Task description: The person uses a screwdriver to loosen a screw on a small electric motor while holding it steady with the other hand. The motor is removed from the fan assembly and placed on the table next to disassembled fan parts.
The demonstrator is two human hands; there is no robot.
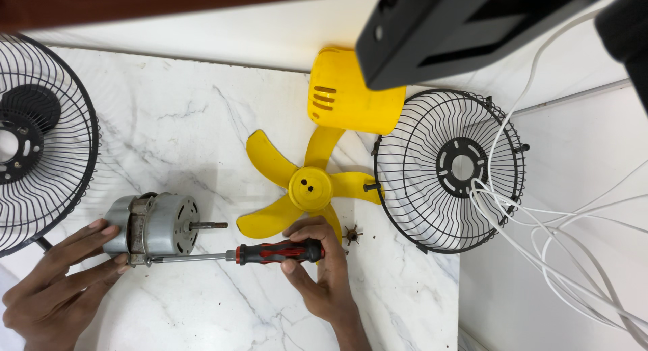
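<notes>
left hand [57, 277] steadies grey fan motor [156, 226] | right hand [317, 266] grips screwdriver [256, 253], tip at motor | yellow fan blade [307, 185] beside

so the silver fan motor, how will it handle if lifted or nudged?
Fan motor looks metal-cased, so probably heavy for its size and rigid. Its round body may roll if the left hand lets go. The bare shaft offers little grip.
</notes>
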